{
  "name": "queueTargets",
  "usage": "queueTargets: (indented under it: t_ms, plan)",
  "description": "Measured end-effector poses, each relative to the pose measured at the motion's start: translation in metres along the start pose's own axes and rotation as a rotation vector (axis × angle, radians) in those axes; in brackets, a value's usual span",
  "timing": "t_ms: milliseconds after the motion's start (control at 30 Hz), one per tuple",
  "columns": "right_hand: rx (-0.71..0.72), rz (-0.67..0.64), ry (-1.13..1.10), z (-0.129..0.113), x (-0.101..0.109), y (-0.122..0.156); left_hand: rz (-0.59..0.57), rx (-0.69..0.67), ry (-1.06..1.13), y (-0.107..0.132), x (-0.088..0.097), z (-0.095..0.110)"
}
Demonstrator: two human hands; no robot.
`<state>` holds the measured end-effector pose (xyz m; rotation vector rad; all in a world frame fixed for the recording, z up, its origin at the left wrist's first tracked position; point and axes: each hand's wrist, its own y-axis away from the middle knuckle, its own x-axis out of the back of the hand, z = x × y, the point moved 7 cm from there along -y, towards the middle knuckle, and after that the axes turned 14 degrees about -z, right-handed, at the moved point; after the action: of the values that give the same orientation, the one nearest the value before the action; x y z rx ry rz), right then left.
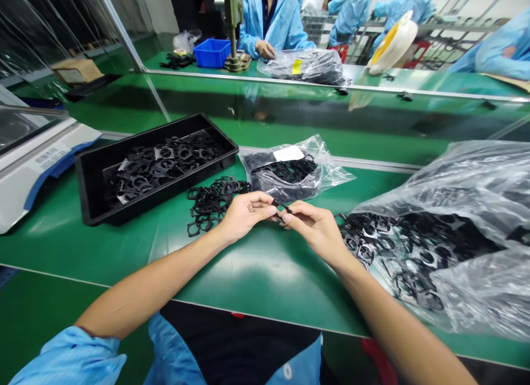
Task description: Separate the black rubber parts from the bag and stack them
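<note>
Between my fingertips, above the green table, is a small black ring-shaped part (pixel 282 207). My left hand (pixel 250 213) pinches its left side with thumb and fingers. From the other side, my right hand (pixel 312 225) pinches it too. A loose pile of black ring parts (pixel 213 200) lies just left of my left hand. Behind my hands rests a clear plastic bag (pixel 327 178) of similar black rings, with a white label on it. To the right, a large open plastic bag (pixel 467 181) spills black and metallic-looking ring parts (pixel 397 247) toward my right hand.
A black tray (pixel 165 208) full of ring parts stands at left, beside a white and blue machine (pixel 49 159). Beyond a clear partition are a blue bin (pixel 212 53), a press stand (pixel 234 26), a wrapped bag (pixel 306 65) and several people in blue coats.
</note>
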<state>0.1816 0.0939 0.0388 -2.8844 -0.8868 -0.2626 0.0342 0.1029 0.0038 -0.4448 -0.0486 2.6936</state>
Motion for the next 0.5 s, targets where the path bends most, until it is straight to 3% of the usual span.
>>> queueTargets:
  t_ms: [167, 500]
  plan:
    - [0.015, 0.037, 0.063, -0.0009, 0.0028, 0.0009, 0.075, 0.015, -0.003, 0.001, 0.0053, -0.0001]
    - [0.009, 0.056, 0.141, -0.0036, 0.0039, 0.0014, 0.011, 0.073, 0.023, 0.0012, 0.0012, 0.0]
